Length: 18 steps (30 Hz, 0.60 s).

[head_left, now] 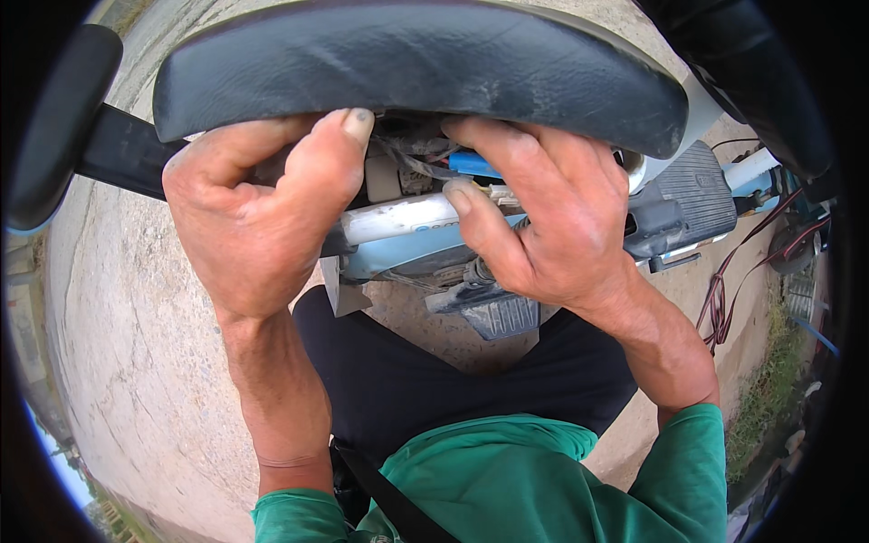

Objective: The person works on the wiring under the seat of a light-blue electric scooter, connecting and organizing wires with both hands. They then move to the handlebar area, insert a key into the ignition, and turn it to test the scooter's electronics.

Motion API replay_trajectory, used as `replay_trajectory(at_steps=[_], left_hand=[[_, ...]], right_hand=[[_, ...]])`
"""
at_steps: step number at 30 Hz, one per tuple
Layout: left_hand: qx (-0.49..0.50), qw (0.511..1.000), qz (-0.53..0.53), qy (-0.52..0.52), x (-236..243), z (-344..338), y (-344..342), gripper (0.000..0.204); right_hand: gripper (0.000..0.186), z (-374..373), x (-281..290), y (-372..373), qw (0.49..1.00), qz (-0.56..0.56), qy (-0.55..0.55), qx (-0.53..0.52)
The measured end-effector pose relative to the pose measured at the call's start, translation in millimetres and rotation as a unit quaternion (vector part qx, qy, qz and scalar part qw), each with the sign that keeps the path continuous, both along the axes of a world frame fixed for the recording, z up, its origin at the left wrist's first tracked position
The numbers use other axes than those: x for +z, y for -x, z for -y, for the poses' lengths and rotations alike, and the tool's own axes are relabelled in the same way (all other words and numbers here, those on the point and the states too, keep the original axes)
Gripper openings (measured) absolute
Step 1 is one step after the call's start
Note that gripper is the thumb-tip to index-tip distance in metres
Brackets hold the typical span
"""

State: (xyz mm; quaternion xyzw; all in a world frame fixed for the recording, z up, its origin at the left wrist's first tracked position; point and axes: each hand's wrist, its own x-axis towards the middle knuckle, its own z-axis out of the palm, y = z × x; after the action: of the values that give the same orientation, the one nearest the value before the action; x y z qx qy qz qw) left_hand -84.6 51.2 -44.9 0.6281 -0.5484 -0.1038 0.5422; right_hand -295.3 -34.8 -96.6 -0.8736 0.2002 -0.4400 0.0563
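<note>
A black padded seat (416,68) of a light-blue bike with a motor-scooter look spans the top of the view. My left hand (262,199) is closed at its lower edge, with the thumb against the rim and the other fingertips hidden beneath. Curled under the same edge to the right, my right hand (548,204) has its fingertips out of sight. Its thumb stands lower, by the white tube (403,220). Between my hands show grey wires (412,163), a beige block (382,175) and a blue piece (472,165).
A second black pad (63,127) on a dark bar is at the far left. Below the frame hangs a black pedal (502,315). A ribbed black footrest (692,195) is on the right, near dark red cables (720,299) lying on the concrete ground (154,362).
</note>
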Motion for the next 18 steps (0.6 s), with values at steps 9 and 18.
replay_trajectory(at_steps=[9,18], left_hand=[[0.005,1.0,0.012,0.002,-0.4,0.3,-0.1,0.018],[0.003,1.0,0.005,0.001,2.9,0.9,3.6,0.017]], right_hand=[[0.026,2.0,-0.9,-4.8,0.999,-0.009,-0.009,-0.046],[0.034,0.5,1.3,-1.3,0.997,-0.003,-0.075,-0.026]])
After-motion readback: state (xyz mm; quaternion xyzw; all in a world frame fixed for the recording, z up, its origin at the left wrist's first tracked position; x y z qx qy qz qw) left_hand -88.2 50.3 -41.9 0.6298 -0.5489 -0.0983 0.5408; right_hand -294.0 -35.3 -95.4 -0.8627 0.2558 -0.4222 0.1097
